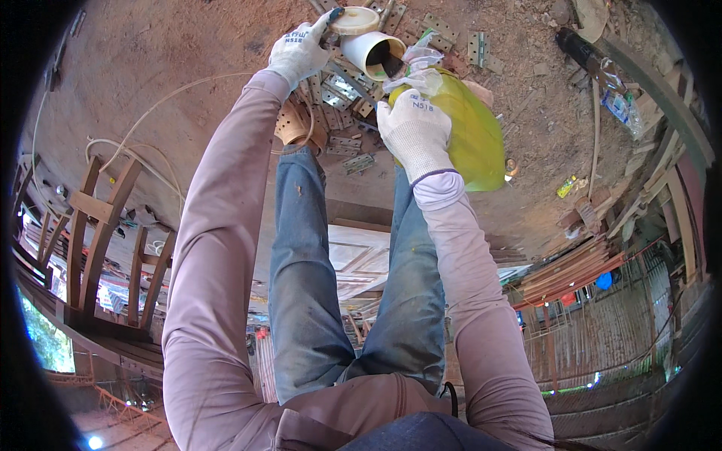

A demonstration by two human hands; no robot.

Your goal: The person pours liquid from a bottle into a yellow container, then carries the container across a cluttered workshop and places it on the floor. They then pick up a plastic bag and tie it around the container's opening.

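Observation:
My left hand (pixel 301 49), in a white knit glove with dark fingertips, pinches the edge of a round cream lid (pixel 355 21). Just below the lid, a white tub (pixel 361 51) lies tilted, its open mouth facing toward my right hand. Dark contents show inside the tub. My right hand (pixel 416 128), gloved too, is closed round the gathered neck of a yellow-green plastic bag (pixel 474 139). Clear crumpled plastic (pixel 423 56) sticks out between the bag and the tub's mouth. The bag's contents are hidden.
Several metal hinges (pixel 342 143) lie scattered on the dirt floor around the tub and near my left shoe (pixel 292 124). A dark-topped plastic bottle (pixel 583 52) lies at the far right. Wooden frames (pixel 98 218) stand at left, with a pale hose (pixel 143 154) nearby.

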